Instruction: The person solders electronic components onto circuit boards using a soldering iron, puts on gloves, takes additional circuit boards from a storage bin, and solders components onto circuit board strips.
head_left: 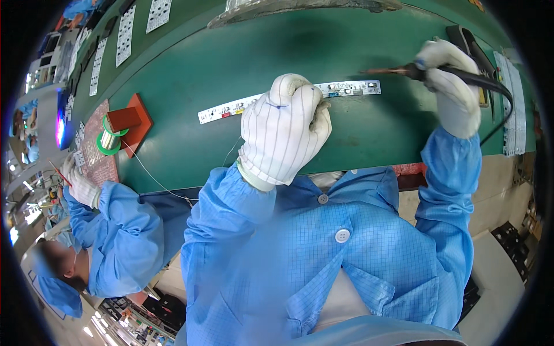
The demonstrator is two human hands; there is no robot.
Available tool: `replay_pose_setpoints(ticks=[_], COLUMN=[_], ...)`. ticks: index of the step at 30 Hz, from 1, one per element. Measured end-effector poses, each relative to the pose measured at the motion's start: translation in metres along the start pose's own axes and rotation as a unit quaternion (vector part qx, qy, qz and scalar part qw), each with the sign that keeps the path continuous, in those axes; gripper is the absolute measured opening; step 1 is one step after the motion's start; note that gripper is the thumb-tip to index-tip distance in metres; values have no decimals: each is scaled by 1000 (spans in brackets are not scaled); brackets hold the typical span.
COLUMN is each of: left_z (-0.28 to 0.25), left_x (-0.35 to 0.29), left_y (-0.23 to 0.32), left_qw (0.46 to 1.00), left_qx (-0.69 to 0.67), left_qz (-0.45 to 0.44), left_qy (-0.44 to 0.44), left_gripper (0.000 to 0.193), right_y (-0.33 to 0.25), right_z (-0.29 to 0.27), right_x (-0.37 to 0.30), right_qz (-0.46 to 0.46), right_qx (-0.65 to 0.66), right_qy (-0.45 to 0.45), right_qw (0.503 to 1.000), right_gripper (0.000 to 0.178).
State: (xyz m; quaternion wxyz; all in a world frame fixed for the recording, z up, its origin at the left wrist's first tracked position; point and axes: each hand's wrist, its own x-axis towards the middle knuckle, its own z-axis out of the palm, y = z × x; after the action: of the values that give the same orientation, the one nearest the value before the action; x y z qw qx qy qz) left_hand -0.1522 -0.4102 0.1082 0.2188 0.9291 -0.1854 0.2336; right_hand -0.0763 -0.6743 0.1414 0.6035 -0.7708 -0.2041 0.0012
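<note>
A narrow white circuit board (358,88) with small components lies across the green mat. My left hand (284,127), in a striped white glove, is closed over the middle of the board and hides that part. Thin solder wire (232,151) runs up to this hand from a green-rimmed spool (109,141) on a red-brown stand (138,126); the fingertips on it are hidden. My right hand (456,81), also gloved, grips a soldering iron (412,71). The iron's copper-coloured tip points left, just above the board's right end and apart from it.
A dark iron holder (464,43) stands at the far right, beside stacked pale strips (511,104). The iron's black cable (502,92) loops past my right hand. More boards (125,37) lie at the back left. A co-worker's gloved hand (83,184) is at the left edge.
</note>
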Motion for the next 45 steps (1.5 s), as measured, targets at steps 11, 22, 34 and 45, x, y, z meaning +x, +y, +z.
replay_pose_setpoints(ticks=[11, 22, 34, 45], left_z=[-10, -25, -3, 5], left_x=[17, 5, -2, -1], left_y=[30, 16, -37, -66], left_qw=[1000, 997, 998, 999], left_qx=[-15, 33, 3, 19], left_qz=[-27, -5, 1, -11], left_qy=[3, 74, 63, 26], left_gripper=[14, 20, 14, 17], right_y=[-19, -35, -4, 11], right_z=[-15, 15, 41, 65], right_x=[-18, -9, 15, 33], right_qz=[80, 110, 126, 157], right_qx=[19, 53, -2, 26], right_qy=[76, 93, 47, 3], right_qw=[994, 988, 991, 987], right_gripper=[29, 15, 13, 19])
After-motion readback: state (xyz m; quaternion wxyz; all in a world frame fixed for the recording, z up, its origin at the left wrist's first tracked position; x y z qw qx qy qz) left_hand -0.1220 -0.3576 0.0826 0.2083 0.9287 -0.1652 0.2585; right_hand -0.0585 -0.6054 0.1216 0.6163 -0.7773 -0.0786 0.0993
